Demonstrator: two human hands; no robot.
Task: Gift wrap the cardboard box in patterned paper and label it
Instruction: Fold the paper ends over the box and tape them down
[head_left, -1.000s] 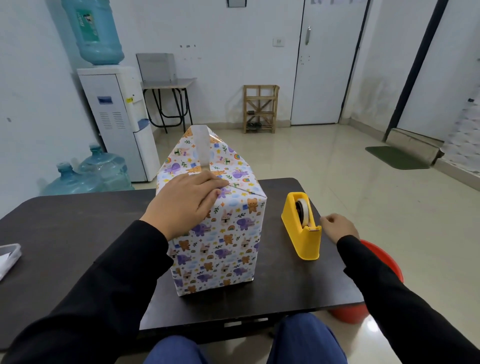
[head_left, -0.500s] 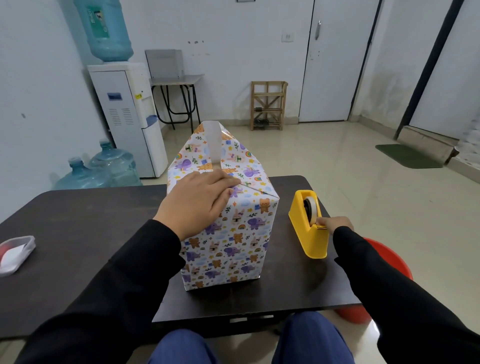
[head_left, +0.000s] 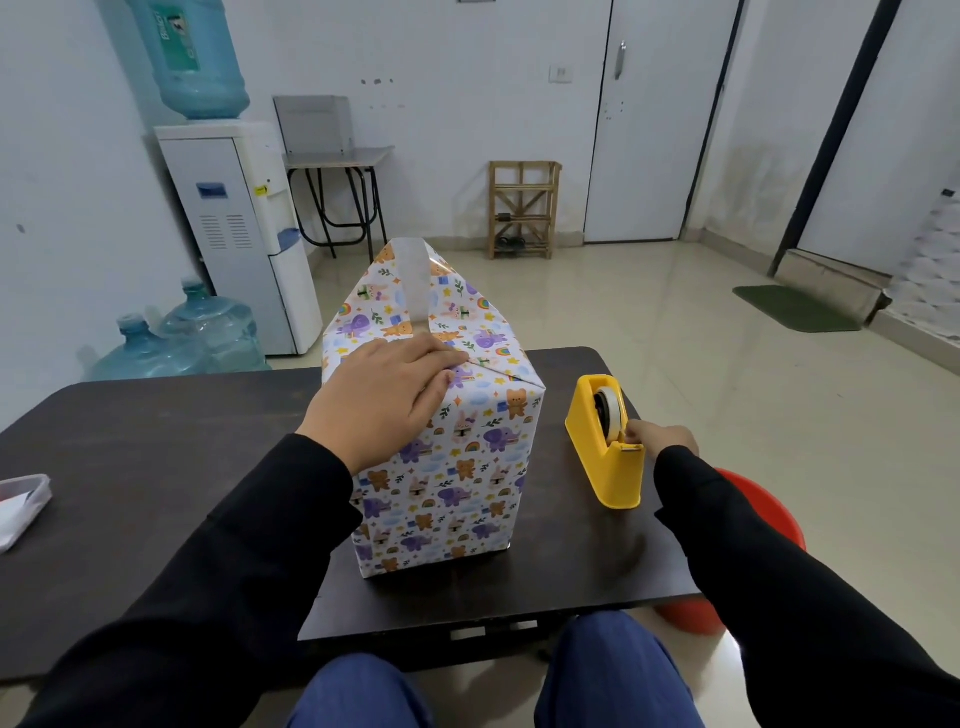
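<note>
A box wrapped in animal-patterned paper (head_left: 447, 457) stands upright in the middle of the dark table (head_left: 156, 447). A strip of tape runs along its top. My left hand (head_left: 384, 400) lies flat on the near top edge of the box, fingers pressing the folded paper down. To the right stands a yellow tape dispenser (head_left: 605, 441) with a roll of clear tape. My right hand (head_left: 660, 436) is at the dispenser's cutter end, fingers pinching the tape end there.
A white plastic container (head_left: 21, 506) lies at the table's left edge. A red bucket (head_left: 758, 525) stands on the floor by the table's right corner. A water dispenser (head_left: 239, 223), spare bottles (head_left: 176, 343) and a wooden rack (head_left: 524, 208) stand further back.
My right hand moved from beside the dispenser to its cutter end and took hold of the tape end. My left hand stayed pressed on the box.
</note>
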